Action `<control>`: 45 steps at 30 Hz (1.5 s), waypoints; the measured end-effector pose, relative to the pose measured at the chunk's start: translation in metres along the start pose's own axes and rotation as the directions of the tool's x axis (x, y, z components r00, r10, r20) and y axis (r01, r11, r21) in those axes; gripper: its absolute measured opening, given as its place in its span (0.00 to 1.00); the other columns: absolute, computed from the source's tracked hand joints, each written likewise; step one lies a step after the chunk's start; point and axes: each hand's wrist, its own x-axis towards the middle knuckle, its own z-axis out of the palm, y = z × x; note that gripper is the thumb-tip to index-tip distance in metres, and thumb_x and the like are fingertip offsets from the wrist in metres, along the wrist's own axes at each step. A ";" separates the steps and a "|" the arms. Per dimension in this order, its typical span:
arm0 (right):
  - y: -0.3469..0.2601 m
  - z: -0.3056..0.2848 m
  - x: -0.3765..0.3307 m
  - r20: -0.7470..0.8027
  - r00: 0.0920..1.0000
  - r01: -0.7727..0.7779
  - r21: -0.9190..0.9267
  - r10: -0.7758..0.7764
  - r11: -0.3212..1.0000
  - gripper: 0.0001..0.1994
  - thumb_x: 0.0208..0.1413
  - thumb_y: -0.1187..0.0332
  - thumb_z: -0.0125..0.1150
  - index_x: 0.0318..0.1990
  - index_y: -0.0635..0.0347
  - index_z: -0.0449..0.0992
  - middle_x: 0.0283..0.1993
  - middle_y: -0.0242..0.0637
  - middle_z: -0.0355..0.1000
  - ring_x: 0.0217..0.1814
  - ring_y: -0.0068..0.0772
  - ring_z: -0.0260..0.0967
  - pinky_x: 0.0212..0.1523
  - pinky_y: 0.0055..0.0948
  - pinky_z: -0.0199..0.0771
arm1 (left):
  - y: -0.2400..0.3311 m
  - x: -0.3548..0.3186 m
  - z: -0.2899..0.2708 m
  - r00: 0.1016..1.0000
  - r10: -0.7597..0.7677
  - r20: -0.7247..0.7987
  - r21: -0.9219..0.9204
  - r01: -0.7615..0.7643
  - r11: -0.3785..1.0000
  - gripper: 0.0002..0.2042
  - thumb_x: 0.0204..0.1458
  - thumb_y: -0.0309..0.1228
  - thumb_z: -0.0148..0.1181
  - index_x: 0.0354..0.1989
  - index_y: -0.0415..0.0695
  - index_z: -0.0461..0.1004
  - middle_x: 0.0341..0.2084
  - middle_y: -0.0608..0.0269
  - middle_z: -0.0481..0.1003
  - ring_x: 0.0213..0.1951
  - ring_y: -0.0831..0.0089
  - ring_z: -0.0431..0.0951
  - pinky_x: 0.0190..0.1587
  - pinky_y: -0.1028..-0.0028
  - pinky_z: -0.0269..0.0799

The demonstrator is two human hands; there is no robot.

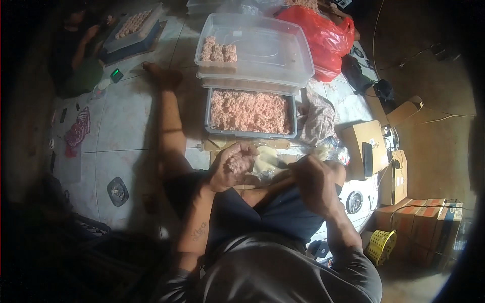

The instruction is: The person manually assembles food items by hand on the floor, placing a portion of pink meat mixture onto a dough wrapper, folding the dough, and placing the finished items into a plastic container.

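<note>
My left hand [232, 167] is raised over my lap, its fingers curled round what looks like a lump of pinkish minced mixture. My right hand [314, 181] is a closed fist. A thin dark tool [281, 162] juts from it toward the left hand; its kind is unclear. Between the hands lies a pale beige thing [265, 157], partly hidden, with clear plastic near it. Just beyond them stands a grey-rimmed tub [207, 113] filled with pinkish minced mixture [251, 108]. Behind it, a clear plastic box [262, 38] holds several shaped pieces [218, 51] in its near left corner.
A red plastic bag [326, 43] stands at the back right, with a checked cloth [317, 116] nearer. Cardboard boxes [364, 149] and a yellow basket [381, 246] line the right side. At the far left another person sits by a tray of rounded pieces [134, 24].
</note>
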 end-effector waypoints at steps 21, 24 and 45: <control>0.073 0.045 0.068 -0.275 0.961 -0.063 -0.103 0.033 0.993 0.09 0.62 0.79 0.51 0.44 0.63 0.79 0.39 0.47 0.74 0.42 0.47 0.73 0.44 0.39 0.73 | -0.012 -0.008 -0.009 0.945 0.218 0.245 0.832 -0.320 0.454 0.27 0.44 0.35 0.80 0.50 0.39 0.74 0.28 0.60 0.78 0.32 0.71 0.81 0.36 0.72 0.76; 0.194 0.065 0.083 -0.002 0.993 0.104 -0.437 -0.117 0.893 0.14 0.58 0.79 0.47 0.45 0.63 0.79 0.43 0.52 0.74 0.52 0.57 0.70 0.51 0.50 0.73 | -0.009 0.003 0.018 0.977 0.200 0.078 0.401 -0.214 0.891 0.22 0.43 0.30 0.80 0.43 0.38 0.75 0.30 0.63 0.78 0.34 0.75 0.80 0.39 0.74 0.77; 0.136 0.006 0.083 0.132 0.968 0.250 -0.501 -0.212 0.829 0.03 0.58 0.73 0.57 0.36 0.62 0.76 0.38 0.48 0.75 0.44 0.51 0.74 0.50 0.45 0.73 | -0.023 -0.021 -0.035 0.981 0.148 -0.122 0.308 -0.105 0.946 0.15 0.46 0.27 0.78 0.33 0.45 0.72 0.27 0.73 0.71 0.32 0.82 0.71 0.36 0.79 0.71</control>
